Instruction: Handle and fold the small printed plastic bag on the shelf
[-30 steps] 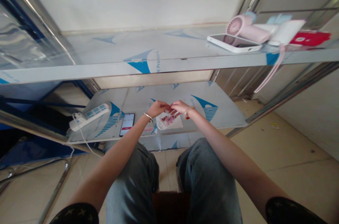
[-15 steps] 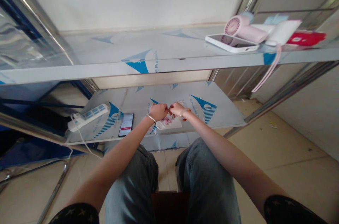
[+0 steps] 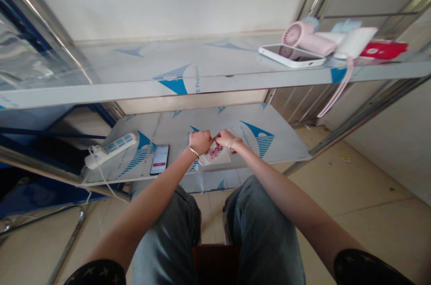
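Note:
My left hand [image 3: 201, 142] and my right hand [image 3: 224, 138] meet over the lower shelf, fingers closed and fingertips nearly touching. What they pinch between them is too small to make out. Just beneath lies a cluster of pink and dark red beads [image 3: 213, 153], running up toward the right fingertips; whether they are strung cannot be told. The beads rest on a white, thin sheet or bag [image 3: 223, 158]. Something small and orange-red [image 3: 233, 152] shows under my right wrist.
Left on the lower shelf [image 3: 175, 125] are a phone [image 3: 159, 159] with its screen lit and a white power strip [image 3: 111, 150] with a cable. The upper shelf [image 3: 134, 72] bears a white-edged phone [image 3: 291, 56], a pink handheld fan [image 3: 308, 39] and a red packet [image 3: 385, 50].
Both hands stay almost in place, with only a slight shift at the fingertips. The whole view has moved a little.

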`<state>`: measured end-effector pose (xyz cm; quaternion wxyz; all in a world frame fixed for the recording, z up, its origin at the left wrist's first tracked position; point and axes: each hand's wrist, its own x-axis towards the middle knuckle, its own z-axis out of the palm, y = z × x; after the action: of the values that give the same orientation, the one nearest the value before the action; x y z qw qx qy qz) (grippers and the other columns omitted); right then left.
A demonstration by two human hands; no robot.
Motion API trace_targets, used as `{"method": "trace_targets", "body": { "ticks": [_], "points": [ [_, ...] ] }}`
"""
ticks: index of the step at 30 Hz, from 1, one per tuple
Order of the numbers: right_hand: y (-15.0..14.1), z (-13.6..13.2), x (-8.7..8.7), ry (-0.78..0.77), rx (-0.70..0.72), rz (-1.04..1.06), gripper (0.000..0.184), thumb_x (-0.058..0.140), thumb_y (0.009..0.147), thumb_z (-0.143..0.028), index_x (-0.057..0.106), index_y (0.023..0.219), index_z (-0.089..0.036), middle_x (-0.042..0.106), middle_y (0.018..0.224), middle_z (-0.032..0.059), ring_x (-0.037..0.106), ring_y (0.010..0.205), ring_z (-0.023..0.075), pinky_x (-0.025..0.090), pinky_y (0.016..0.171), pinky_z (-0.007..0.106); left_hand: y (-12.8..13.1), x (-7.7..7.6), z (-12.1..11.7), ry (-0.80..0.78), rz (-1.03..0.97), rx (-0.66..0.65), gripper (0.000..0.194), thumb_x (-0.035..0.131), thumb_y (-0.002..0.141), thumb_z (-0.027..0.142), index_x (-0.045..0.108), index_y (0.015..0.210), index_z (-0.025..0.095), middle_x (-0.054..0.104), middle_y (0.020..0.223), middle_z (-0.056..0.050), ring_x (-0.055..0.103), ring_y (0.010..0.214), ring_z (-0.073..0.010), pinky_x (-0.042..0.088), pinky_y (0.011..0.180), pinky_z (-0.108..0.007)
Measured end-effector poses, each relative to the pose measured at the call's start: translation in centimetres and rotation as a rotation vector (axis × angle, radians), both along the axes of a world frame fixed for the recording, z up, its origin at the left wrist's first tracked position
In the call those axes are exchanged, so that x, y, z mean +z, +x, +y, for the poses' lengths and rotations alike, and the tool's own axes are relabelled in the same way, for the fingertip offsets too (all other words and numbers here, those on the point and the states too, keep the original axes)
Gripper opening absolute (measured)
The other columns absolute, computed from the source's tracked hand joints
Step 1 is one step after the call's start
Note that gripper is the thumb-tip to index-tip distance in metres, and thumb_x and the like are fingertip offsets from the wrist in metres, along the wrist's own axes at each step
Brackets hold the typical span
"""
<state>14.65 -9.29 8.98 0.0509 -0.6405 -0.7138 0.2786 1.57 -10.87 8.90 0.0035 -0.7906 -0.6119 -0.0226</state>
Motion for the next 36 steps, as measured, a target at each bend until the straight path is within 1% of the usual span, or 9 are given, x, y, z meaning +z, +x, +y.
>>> {"method": "trace_targets", "body": {
  "ticks": [5, 7, 11, 14, 20, 23, 27, 31, 36],
  "points": [
    [0.0, 0.1, -0.5, 0.041, -0.017, 0.032, 0.032, 0.046, 0.082, -0.031, 0.071, 0.079, -0.012, 0.067, 0.071, 0.0083, 0.057, 0.055, 0.0119, 0.038, 0.054, 0.020, -0.9, 0.0, 0.5, 0.016, -0.107, 0.023, 0.024, 0.049, 0.085, 0.027, 0.063, 0.102, 0.019, 0.069, 0.089, -0.009, 0.065, 0.090, -0.0234, 0.045, 0.081, -0.033],
    [-0.1, 0.3, -0.8, 0.054, 0.010, 0.033, 0.032, 0.046, 0.083, -0.029, 0.071, 0.078, -0.011, 0.068, 0.072, 0.0086, 0.058, 0.059, 0.0123, 0.037, 0.055, 0.020, -1.2, -0.1, 0.7, 0.030, -0.145, -0.027, 0.023, 0.051, 0.083, 0.024, 0.061, 0.104, 0.021, 0.068, 0.093, -0.007, 0.064, 0.091, -0.0213, 0.045, 0.082, -0.031],
    [-0.4, 0.6, -1.5, 0.065, 0.048, 0.060, 0.028, 0.047, 0.083, -0.023, 0.072, 0.085, -0.009, 0.069, 0.079, 0.0102, 0.058, 0.064, 0.0121, 0.035, 0.054, 0.019, -1.2, -0.6, 0.8, 0.019, -0.151, -0.157, 0.022, 0.049, 0.084, 0.018, 0.065, 0.097, 0.023, 0.066, 0.103, -0.005, 0.062, 0.096, -0.0184, 0.044, 0.086, -0.028],
    [-0.5, 0.5, -1.6, 0.065, 0.044, 0.084, 0.027, 0.050, 0.083, -0.023, 0.071, 0.091, -0.009, 0.069, 0.081, 0.0105, 0.057, 0.063, 0.0116, 0.032, 0.051, 0.019, -1.0, -1.0, 0.8, -0.003, -0.132, -0.188, 0.025, 0.047, 0.084, 0.016, 0.067, 0.099, 0.022, 0.066, 0.103, -0.006, 0.062, 0.097, -0.0191, 0.045, 0.085, -0.028],
    [-0.3, 0.4, -1.3, 0.073, 0.083, 0.077, 0.030, 0.049, 0.086, -0.027, 0.072, 0.090, -0.008, 0.069, 0.081, 0.0099, 0.057, 0.063, 0.0109, 0.032, 0.051, 0.018, -1.0, -1.0, 0.7, -0.102, -0.083, -0.182, 0.030, 0.054, 0.083, 0.026, 0.066, 0.111, 0.026, 0.068, 0.108, -0.006, 0.062, 0.101, -0.0222, 0.046, 0.085, -0.030],
    [-0.3, 0.6, -1.6, 0.098, 0.089, 0.075, 0.030, 0.051, 0.085, -0.029, 0.072, 0.091, -0.009, 0.070, 0.082, 0.0089, 0.058, 0.065, 0.0116, 0.031, 0.051, 0.019, -1.0, -1.0, 0.7, -0.104, -0.060, -0.168, 0.033, 0.056, 0.082, 0.032, 0.064, 0.114, 0.027, 0.068, 0.109, -0.006, 0.061, 0.102, -0.0236, 0.045, 0.086, -0.032],
    [-0.5, 0.4, -1.7, 0.174, 0.069, 0.064, 0.029, 0.054, 0.085, -0.033, 0.071, 0.088, -0.010, 0.070, 0.082, 0.0083, 0.059, 0.070, 0.0131, 0.032, 0.055, 0.020, -1.2, -1.0, 0.8, -0.083, -0.030, -0.135, 0.033, 0.058, 0.081, 0.038, 0.065, 0.111, 0.028, 0.068, 0.107, -0.006, 0.061, 0.103, -0.0248, 0.044, 0.089, -0.035],
    [-0.9, -0.2, -1.2, 0.291, 0.095, 0.079, 0.021, 0.060, 0.081, -0.029, 0.070, 0.092, -0.015, 0.070, 0.091, 0.0058, 0.061, 0.080, 0.0133, 0.036, 0.063, 0.018, -1.3, -1.2, 1.0, -0.087, -0.001, -0.104, 0.034, 0.059, 0.078, 0.040, 0.068, 0.106, 0.024, 0.069, 0.102, -0.009, 0.063, 0.099, -0.0270, 0.045, 0.087, -0.038],
    [-1.4, -1.1, -0.2, 0.230, 0.155, -0.068, 0.022, 0.055, 0.085, -0.027, 0.072, 0.095, -0.019, 0.070, 0.098, 0.0100, 0.063, 0.089, 0.0169, 0.039, 0.066, 0.020, -1.3, -1.0, 1.0, -0.117, 0.002, -0.075, 0.030, 0.057, 0.076, 0.042, 0.071, 0.095, 0.023, 0.070, 0.095, -0.011, 0.064, 0.095, -0.0281, 0.046, 0.083, -0.038]
  ]
}}
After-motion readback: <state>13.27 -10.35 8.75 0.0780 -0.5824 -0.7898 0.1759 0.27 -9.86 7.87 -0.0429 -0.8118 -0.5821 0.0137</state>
